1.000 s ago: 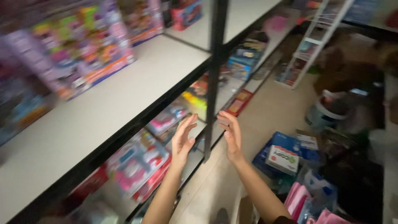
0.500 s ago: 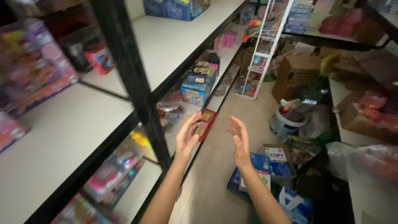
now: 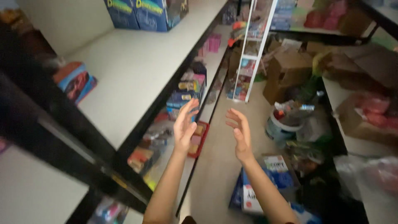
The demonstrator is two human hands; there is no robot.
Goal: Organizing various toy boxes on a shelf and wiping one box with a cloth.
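Observation:
My left hand [image 3: 185, 125] and my right hand [image 3: 239, 132] are both raised in front of me, palms facing each other, fingers spread, holding nothing. They hang in the air above the aisle floor, beside the edge of a white shelf [image 3: 128, 79] with a black metal frame [image 3: 62, 120]. Below my left hand, boxed toys [image 3: 185, 97] stand on a lower shelf, and a flat red box [image 3: 198, 139] lies near its edge.
Blue boxes [image 3: 143, 10] stand at the back of the white shelf, and a colourful toy box [image 3: 74, 81] sits at its left. A white ladder rack [image 3: 253, 54], brown cardboard boxes [image 3: 286, 70], a bucket [image 3: 280, 126] and blue-and-white boxes [image 3: 265, 182] crowd the floor.
The view has swung right along the shelves and toward the aisle. Both hands stay raised and apart, with nothing in them, fingers a little more curled.

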